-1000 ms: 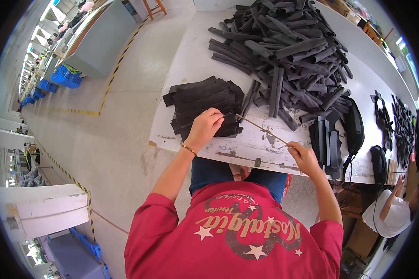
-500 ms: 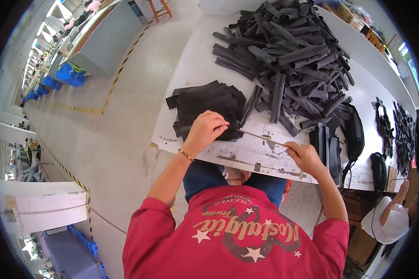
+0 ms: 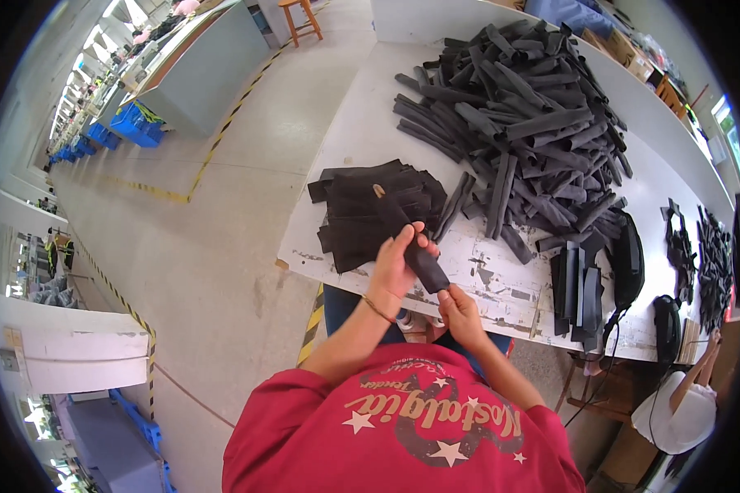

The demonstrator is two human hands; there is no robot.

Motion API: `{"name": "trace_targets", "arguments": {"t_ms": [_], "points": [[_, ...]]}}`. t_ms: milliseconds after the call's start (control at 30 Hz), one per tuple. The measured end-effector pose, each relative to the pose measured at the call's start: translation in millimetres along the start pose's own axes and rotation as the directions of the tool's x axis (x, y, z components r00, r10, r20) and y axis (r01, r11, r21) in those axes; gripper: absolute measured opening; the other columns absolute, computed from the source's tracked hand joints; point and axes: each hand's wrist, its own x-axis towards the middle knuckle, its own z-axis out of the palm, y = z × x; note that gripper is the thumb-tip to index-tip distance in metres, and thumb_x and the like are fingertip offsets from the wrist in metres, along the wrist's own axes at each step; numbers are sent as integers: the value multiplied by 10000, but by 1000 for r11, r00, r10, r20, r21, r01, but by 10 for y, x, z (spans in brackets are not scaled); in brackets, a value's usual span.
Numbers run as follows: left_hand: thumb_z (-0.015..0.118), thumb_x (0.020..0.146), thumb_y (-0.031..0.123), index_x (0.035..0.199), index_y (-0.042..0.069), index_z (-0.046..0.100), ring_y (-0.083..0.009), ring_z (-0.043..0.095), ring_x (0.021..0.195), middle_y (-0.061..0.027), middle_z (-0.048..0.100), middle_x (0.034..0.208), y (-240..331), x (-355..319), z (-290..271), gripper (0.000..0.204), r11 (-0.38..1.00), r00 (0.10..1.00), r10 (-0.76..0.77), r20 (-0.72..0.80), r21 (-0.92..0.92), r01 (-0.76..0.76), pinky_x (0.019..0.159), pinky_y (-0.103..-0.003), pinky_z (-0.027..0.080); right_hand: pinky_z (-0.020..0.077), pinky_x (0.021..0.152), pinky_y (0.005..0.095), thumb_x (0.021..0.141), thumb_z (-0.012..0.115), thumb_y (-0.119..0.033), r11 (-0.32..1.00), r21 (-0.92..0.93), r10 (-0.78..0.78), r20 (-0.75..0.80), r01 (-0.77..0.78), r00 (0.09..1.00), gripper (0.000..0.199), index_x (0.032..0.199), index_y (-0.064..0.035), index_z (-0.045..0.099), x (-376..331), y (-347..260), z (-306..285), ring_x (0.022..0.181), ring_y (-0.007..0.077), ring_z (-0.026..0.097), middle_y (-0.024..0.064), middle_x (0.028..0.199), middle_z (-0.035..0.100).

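Observation:
A dark fabric tube (image 3: 421, 261) slants over the near edge of the table. My left hand (image 3: 396, 261) is closed around its middle. At the tube's lower right end, my right hand (image 3: 460, 315) pinches the cloth; whether it also grips the stick inside is hidden. A tan tip of the thin stick (image 3: 379, 191) pokes out at the tube's upper left end. Beneath and beyond my left hand lies a stack of flat dark fabric pieces (image 3: 345, 222).
A large heap of dark fabric tubes (image 3: 526, 115) covers the far part of the white table (image 3: 337, 148). Nearer on the right are upright dark strips (image 3: 575, 287) and a black curved case (image 3: 627, 255). Another person in white (image 3: 674, 411) sits at the right.
The stick was bare between my hands; now a dark tube covers most of it. My right hand has come left and nearer, and my left hand has shifted right and nearer.

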Motion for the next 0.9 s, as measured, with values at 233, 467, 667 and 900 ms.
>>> {"name": "trace_targets", "arguments": {"t_ms": [233, 467, 667, 900], "points": [[627, 902, 273, 1022, 73, 614, -157, 578, 646, -18, 592, 712, -103, 26, 139, 234, 996, 979, 12, -205, -80, -29, 669, -335, 507, 326, 434, 226, 994, 452, -235, 990, -135, -77, -192, 51, 978, 248, 872, -39, 540, -81, 276, 245, 475, 41, 384, -42, 576, 420], [644, 893, 273, 854, 29, 613, -61, 431, 440, 5, 532, 595, 166, 108, 107, 249, 986, 956, 126, -266, 138, -91, 410, -213, 342, 358, 493, 261, 975, 467, -186, 932, -362, 12, -54, -31, 998, 218, 866, -19, 557, -522, 309, -35, 547, 77, 434, 15, 581, 470], [521, 953, 366, 774, 76, 618, -51, 377, 377, 15, 478, 504, 188, 227, 161, 354, 976, 963, 145, -229, 190, -102, 359, -202, 248, 354, 472, 251, 968, 499, -223, 903, -430, -5, -21, -4, 1000, 249, 832, -19, 545, -917, 333, -413, 517, 73, 425, 1, 569, 462], [537, 926, 423, 987, 30, 548, -180, 573, 581, -96, 591, 762, -165, -44, 585, 399, 985, 928, -3, -371, 156, 66, 500, -326, 467, 324, 457, 236, 982, 476, -226, 952, -256, 149, -95, -169, 984, 256, 824, -33, 533, -790, 122, -379, 516, 39, 391, -30, 554, 408]]}}
